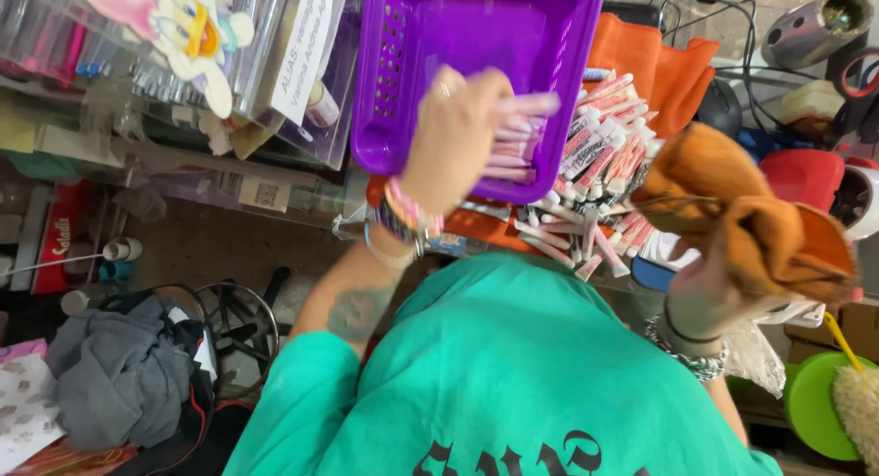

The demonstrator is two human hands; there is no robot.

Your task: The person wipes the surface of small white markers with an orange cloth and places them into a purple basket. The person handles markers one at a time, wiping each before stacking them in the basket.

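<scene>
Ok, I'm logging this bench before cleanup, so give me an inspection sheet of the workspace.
Surface: orange mat, mostly covered.
Job's things: purple basket holding some pink tubes; pile of pink-and-white tubes beside it.
Clutter: grey clothes on the floor, green bowl, red container, cartoon duck cutout.
Grippers: left hand holds a pink tube over the basket; right hand grips an orange cloth.
Cables: black cables at upper right.
Surroundings: clear storage boxes at upper left.
</scene>
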